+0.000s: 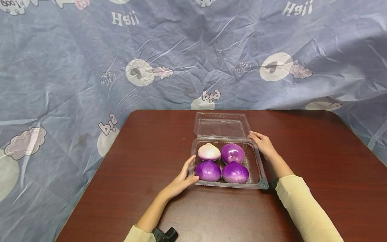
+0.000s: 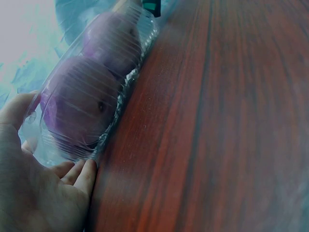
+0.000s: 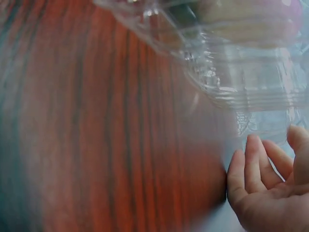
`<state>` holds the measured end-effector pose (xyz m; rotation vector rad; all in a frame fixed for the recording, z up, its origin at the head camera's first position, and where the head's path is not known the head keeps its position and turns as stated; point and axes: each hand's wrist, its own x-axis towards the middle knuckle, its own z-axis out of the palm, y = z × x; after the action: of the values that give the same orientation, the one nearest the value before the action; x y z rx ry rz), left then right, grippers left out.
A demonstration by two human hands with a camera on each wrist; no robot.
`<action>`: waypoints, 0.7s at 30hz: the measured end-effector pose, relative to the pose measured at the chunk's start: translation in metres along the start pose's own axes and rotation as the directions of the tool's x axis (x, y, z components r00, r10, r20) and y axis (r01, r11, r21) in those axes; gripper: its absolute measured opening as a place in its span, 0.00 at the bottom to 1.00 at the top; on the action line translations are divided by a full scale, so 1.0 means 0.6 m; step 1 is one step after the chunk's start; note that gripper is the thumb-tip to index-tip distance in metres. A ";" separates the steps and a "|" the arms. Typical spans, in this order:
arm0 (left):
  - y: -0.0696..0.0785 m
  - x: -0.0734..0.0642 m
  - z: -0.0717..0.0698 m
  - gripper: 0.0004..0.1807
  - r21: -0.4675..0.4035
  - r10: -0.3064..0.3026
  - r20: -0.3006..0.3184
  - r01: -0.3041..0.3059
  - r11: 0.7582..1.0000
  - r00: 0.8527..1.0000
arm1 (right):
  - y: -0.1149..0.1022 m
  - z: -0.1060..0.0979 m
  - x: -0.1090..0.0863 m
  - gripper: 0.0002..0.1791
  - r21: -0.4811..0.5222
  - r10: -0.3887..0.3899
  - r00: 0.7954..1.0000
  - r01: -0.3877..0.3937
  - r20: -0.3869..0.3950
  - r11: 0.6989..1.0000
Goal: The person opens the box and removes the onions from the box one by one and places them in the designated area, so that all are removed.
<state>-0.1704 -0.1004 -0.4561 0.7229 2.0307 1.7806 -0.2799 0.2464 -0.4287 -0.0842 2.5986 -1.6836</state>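
Note:
A clear plastic clamshell container (image 1: 259,168) sits on the table with its lid (image 1: 222,124) folded back. Inside lie several onions: a pale one (image 1: 208,152) at the back left, a purple one (image 1: 232,153) at the back right and purple ones (image 1: 235,172) along the front. My left hand (image 1: 180,181) holds the container's left side, thumb at the front rim and fingers along the wall; in the left wrist view its fingertips reach low under the corner. At the hinge on the right, my right hand (image 1: 263,144) has its fingertips at the lid's edge, fingers extended.
The brown wooden table (image 1: 145,161) extends around the container. Behind it hangs a wrinkled blue-grey printed cloth (image 1: 187,43), which also covers the left and right sides. A dark wrist device (image 1: 165,234) shows by the left sleeve.

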 end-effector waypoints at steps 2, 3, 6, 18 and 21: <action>0.000 0.000 0.000 0.40 -0.007 -0.013 -0.002 0.013 1.000 1.000 | 0.002 -0.003 -0.002 0.33 0.008 -0.002 1.000 0.002 0.023 1.000; -0.001 0.000 0.000 0.41 -0.011 -0.016 -0.002 0.016 1.000 1.000 | 0.003 -0.004 -0.003 0.34 0.009 -0.005 0.999 0.005 0.035 1.000; -0.002 0.000 0.000 0.42 -0.021 -0.025 -0.003 0.025 0.999 1.000 | 0.005 -0.009 -0.008 0.37 0.055 -0.043 0.996 0.039 0.078 0.998; -0.002 -0.001 0.000 0.40 0.012 -0.023 -0.011 0.023 1.000 1.000 | -0.044 -0.019 -0.076 0.33 -0.296 -0.011 1.000 0.014 0.015 0.955; -0.002 0.001 -0.001 0.35 0.032 -0.009 -0.015 0.010 0.999 1.000 | -0.045 -0.025 -0.090 0.32 -0.317 -0.039 0.999 0.033 -0.013 0.948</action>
<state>-0.1716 -0.1004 -0.4573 0.7099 2.0735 1.7574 -0.2264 0.2526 -0.3975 -0.1277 2.8737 -1.2651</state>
